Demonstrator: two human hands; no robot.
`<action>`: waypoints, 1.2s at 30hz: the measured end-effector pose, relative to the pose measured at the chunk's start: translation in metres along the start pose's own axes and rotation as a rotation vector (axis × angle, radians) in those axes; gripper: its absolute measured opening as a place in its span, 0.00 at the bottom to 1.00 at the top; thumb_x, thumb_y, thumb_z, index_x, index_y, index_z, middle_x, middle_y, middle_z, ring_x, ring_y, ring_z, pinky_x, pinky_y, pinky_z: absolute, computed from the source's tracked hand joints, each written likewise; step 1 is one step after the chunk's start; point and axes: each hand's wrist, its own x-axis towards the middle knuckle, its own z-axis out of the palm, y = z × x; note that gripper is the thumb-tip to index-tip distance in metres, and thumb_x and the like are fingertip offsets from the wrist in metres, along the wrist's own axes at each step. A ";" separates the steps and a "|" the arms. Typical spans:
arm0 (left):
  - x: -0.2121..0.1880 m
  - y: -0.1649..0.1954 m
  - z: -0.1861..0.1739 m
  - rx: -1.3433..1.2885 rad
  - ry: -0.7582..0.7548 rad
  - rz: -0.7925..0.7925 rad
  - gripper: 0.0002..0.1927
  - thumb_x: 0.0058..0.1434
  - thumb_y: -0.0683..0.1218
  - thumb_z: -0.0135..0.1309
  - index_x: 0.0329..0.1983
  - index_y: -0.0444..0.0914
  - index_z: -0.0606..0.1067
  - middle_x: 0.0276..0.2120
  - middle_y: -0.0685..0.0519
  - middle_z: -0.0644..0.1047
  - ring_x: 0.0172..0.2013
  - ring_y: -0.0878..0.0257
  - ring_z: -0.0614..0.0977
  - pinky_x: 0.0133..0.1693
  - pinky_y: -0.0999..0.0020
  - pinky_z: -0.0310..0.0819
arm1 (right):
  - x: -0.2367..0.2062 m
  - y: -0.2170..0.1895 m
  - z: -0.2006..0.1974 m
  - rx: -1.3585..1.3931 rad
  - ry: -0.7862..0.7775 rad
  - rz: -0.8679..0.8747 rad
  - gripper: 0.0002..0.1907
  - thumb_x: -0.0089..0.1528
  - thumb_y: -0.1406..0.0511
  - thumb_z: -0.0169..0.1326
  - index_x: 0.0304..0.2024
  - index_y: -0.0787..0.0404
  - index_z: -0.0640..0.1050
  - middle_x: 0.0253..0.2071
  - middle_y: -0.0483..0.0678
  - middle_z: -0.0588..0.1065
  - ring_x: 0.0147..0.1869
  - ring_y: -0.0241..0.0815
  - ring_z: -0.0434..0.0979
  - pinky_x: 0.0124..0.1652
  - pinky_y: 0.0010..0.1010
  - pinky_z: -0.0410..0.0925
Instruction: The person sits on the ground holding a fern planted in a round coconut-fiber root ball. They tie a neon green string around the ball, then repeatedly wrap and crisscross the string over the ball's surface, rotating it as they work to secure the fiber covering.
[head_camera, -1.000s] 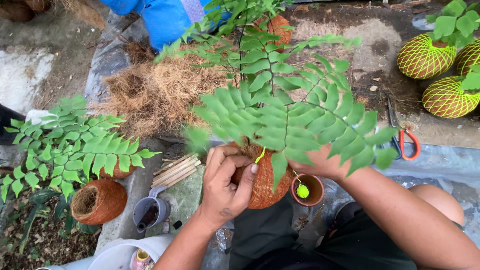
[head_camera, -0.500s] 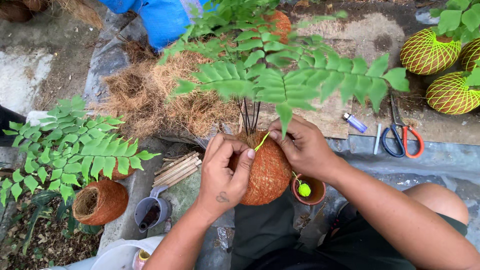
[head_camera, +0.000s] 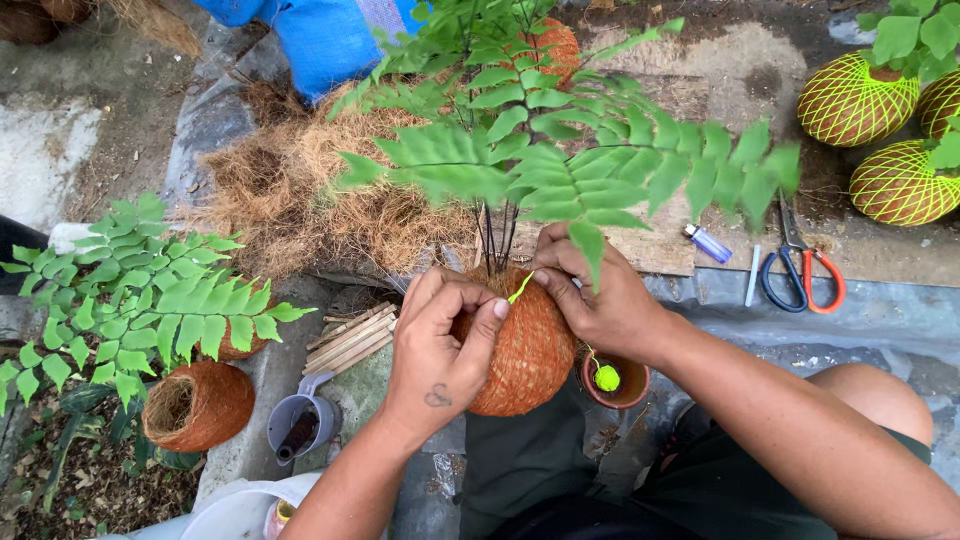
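Fern fronds (head_camera: 560, 170) risen, clear of hands — scissors (head_camera: 800, 270) beside.

A single head-worn camera is looking steeply down and slightly forward over the person's lap, taking in both hands (head_camera: 520, 320) at close range near the frame's centre. The forearms are entering from the bottom edge — the viewpoint is sitting just above and behind them. Fern fronds (head_camera: 600, 165) are rising close toward the lens and covering part of the middle. Farther off, the ground is stretching to the top edge, with the scissors (head_camera: 800, 275) lying at right. No second view is sharing this scene.
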 end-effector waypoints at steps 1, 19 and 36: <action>0.000 0.000 0.000 -0.011 -0.001 0.007 0.04 0.64 0.40 0.59 0.35 0.35 0.76 0.34 0.51 0.74 0.38 0.57 0.75 0.43 0.64 0.70 | 0.000 -0.001 0.001 0.020 -0.023 0.052 0.07 0.64 0.69 0.57 0.44 0.64 0.77 0.45 0.55 0.76 0.49 0.52 0.78 0.48 0.37 0.71; -0.008 -0.011 0.002 0.074 0.085 0.130 0.05 0.61 0.41 0.62 0.36 0.36 0.77 0.36 0.50 0.75 0.41 0.54 0.75 0.46 0.61 0.68 | -0.015 -0.015 0.020 0.277 0.213 0.273 0.05 0.67 0.71 0.58 0.43 0.67 0.81 0.40 0.48 0.79 0.43 0.38 0.77 0.42 0.28 0.69; -0.018 -0.015 -0.001 0.032 0.067 0.175 0.04 0.65 0.40 0.56 0.38 0.35 0.72 0.37 0.49 0.74 0.41 0.53 0.73 0.47 0.60 0.67 | -0.017 -0.028 0.011 0.116 0.129 0.147 0.11 0.65 0.71 0.54 0.50 0.65 0.79 0.47 0.52 0.81 0.49 0.42 0.81 0.48 0.34 0.73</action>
